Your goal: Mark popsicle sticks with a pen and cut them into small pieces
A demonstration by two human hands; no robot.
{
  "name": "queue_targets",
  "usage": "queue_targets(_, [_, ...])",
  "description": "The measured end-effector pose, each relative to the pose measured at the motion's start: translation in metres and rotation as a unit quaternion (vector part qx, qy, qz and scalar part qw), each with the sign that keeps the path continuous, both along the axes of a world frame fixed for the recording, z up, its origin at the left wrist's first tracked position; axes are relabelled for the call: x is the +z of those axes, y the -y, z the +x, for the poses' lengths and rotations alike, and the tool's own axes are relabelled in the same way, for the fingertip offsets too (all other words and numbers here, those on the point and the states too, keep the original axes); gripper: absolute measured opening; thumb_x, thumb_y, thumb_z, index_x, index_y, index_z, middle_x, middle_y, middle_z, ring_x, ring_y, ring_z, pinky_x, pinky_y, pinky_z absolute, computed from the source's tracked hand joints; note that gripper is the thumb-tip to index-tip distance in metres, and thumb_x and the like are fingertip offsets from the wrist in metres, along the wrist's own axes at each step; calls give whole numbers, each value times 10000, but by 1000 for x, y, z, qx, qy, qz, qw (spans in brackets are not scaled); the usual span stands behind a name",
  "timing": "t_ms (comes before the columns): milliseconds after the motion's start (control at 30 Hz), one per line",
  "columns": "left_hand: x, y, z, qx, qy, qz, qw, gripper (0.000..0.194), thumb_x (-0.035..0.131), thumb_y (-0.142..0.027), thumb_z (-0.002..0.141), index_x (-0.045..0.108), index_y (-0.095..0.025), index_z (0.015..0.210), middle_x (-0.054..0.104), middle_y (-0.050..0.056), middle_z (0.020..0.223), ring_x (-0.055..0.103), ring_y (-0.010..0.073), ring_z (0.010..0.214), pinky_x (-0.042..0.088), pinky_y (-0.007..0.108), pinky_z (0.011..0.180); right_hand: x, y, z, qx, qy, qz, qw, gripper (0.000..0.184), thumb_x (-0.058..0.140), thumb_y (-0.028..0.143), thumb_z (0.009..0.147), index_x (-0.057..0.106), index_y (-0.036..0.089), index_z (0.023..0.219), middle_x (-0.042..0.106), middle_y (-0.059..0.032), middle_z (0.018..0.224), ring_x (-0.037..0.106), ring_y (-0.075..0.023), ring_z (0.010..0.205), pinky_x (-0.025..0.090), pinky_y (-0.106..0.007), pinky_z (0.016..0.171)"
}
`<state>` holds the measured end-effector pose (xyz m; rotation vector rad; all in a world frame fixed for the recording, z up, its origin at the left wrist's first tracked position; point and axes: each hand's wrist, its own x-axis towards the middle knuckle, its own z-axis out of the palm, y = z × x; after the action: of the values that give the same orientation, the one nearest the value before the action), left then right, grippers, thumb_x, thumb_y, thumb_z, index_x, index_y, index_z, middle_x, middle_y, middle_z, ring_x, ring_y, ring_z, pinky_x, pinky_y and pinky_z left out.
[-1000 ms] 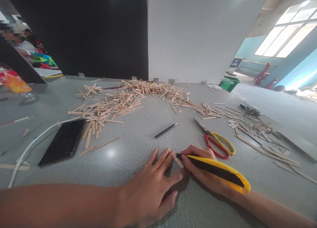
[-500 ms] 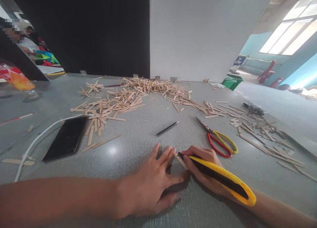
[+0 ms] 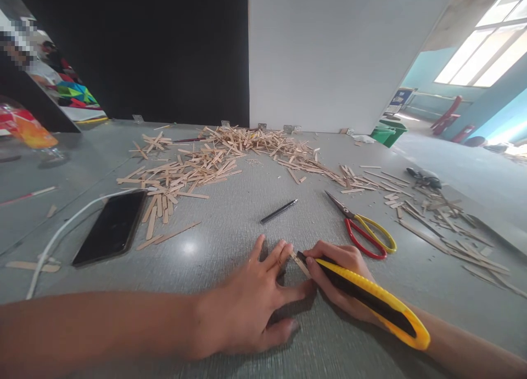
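Stick lies on the table at lower centre, slanted, one end by the left hand's middle fingertips and the other by its index fingertip. Marks show along its upper face, too small to make out.

The left hand is palm down with its fingers spread, the thumb set apart on the tabletop; how hard it presses cannot be told. The right hand grips a yellow-and-black cutter, pinching it near the front between thumb and fingers. The cutter's dark front end is just beside the stick; whether the two touch cannot be told.

Beyond the hands lies a pen, aslant. Scissors with one red and one yellow handle lie near the right hand, points away. At left are a phone, dark screen up, and a white cable. A loose pile of wood sticks spreads in front of the black panel and white panel. Scraps lie scattered at right.
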<state>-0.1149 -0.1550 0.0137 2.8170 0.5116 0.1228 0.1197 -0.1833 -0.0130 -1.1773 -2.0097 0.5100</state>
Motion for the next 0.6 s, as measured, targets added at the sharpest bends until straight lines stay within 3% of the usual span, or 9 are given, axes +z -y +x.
queue_targets(600, [-1, 0, 1, 0, -2, 21, 1000, 607, 547, -473, 998, 431, -290, 1564, 422, 210, 1605, 329, 485, 1505, 293, 791, 1111, 1, 3, 1, 6, 3, 0, 1000, 180, 558, 196, 986, 533, 237, 812, 523, 55, 618, 449, -100, 486, 371, -236, 501])
